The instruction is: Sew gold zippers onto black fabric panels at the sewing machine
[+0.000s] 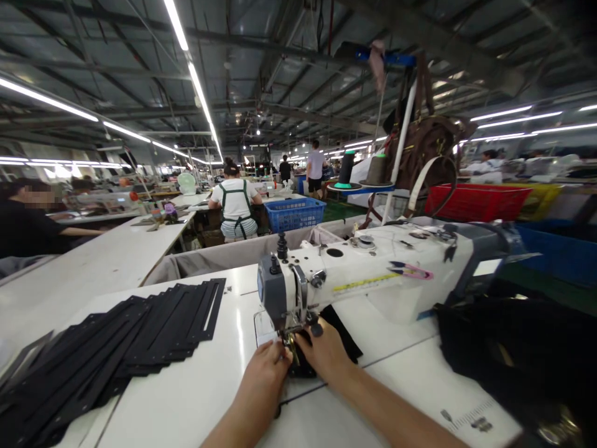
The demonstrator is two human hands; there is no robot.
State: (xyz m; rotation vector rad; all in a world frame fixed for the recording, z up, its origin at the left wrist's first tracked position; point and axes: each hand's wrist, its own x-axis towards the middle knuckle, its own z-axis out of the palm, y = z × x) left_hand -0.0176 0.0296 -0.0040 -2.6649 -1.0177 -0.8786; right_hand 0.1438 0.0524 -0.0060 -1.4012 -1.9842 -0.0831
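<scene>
Black, cloth-like material makes up the workpiece (pixel 346 336), which lies on the table (pixel 181 398) beneath the head of a white sewing machine (pixel 368 267). The work on it looks part-way: it is in place under the machine and not yet clear of it, though whether any stitches are in cannot be told. At the left, a fanned stack of black strips (pixel 140 336) lies apart from both hands; a dark heap (pixel 508 348) sits at the right, and whether either is finished is unclear.

The left hand (pixel 267 372) has its fingers bent and close together just beside the needle area; what they grip, if anything, is hidden. The right hand (pixel 329 353) rests over the workpiece, thumb reaching inward, fingers partly behind the machine head, so their opening cannot be judged. The workpiece shows between the hands and beyond the right one.
</scene>
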